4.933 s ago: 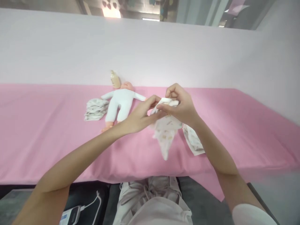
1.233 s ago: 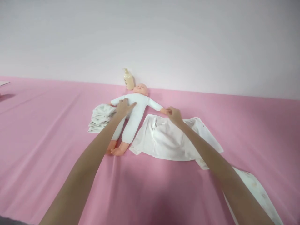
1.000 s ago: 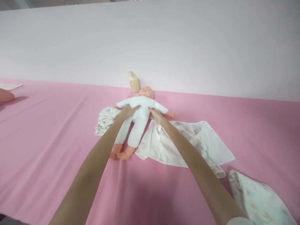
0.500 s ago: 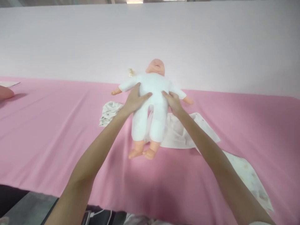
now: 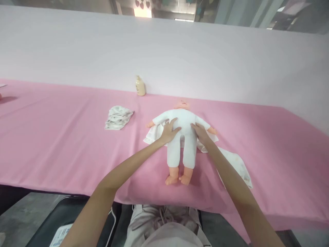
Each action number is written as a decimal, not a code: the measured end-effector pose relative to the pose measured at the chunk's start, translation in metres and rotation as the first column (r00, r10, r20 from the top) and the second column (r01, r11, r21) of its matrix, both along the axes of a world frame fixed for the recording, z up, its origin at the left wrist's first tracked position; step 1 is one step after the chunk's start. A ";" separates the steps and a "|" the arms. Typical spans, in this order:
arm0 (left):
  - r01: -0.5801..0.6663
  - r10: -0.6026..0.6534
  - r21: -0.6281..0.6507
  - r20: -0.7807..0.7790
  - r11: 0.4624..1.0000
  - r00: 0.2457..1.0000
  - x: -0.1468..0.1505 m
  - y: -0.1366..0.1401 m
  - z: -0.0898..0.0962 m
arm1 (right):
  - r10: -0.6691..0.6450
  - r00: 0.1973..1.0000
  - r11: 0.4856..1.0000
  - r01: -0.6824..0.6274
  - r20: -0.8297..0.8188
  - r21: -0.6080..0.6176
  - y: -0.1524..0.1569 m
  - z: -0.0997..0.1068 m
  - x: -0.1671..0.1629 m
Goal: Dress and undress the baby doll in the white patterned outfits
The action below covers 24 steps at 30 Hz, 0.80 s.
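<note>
A baby doll (image 5: 183,119) in a white bodysuit lies on its back, head toward the wall and bare feet toward me. My left hand (image 5: 169,132) grips its torso on the left side, thumb across the front. On the opposite side my right hand (image 5: 202,133) holds the waist in the same way. Under the doll, a white cloth (image 5: 155,133) shows past its arms, partly hidden by the body. Near my right forearm is another pale patterned cloth (image 5: 238,164), spread flat.
A pink sheet (image 5: 64,147) covers the table. Folded white cloth (image 5: 118,118) sits to the left, and a cream pump bottle (image 5: 140,86) stands by the white wall (image 5: 89,51). Below the front edge is a dark chair (image 5: 68,212) with a white cable.
Both hands have lowered the doll onto the cloth, keeping their hold on its sides. My view has shifted, bringing the bottle, my lap and more of the background into sight.
</note>
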State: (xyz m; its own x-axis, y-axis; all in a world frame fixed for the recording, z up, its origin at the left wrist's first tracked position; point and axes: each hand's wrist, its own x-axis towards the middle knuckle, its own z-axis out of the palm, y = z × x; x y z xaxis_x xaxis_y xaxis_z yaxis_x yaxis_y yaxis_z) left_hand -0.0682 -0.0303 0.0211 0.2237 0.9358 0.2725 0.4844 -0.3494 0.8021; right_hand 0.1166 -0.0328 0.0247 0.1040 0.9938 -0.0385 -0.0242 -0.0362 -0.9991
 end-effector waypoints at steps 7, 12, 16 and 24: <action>-0.019 0.017 -0.021 -0.093 1.000 0.996 0.006 0.007 -0.016 | -0.030 0.992 0.999 0.034 0.126 -0.032 0.006 -0.009 0.007; -0.003 -0.004 -0.046 -0.153 0.999 0.988 0.004 0.003 -0.020 | -0.203 0.879 0.977 0.211 0.432 0.028 0.022 -0.018 0.003; -0.070 0.069 -0.028 -0.048 0.997 0.996 0.008 -0.002 -0.036 | -0.294 0.593 0.953 0.129 0.749 0.272 0.039 -0.012 -0.025; -0.124 0.126 -0.027 0.364 0.992 0.923 0.011 -0.005 -0.062 | -0.068 0.109 0.762 -0.636 0.992 0.122 0.096 -0.006 -0.109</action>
State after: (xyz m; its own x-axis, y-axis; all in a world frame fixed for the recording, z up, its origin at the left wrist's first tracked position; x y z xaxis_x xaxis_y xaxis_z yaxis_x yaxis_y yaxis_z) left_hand -0.0572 -0.0356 -0.0406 -0.0094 0.9507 0.3100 0.1978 -0.3022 0.9325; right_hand 0.0080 0.0630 0.0185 -0.5910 0.7752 0.2233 0.7839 0.6172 -0.0679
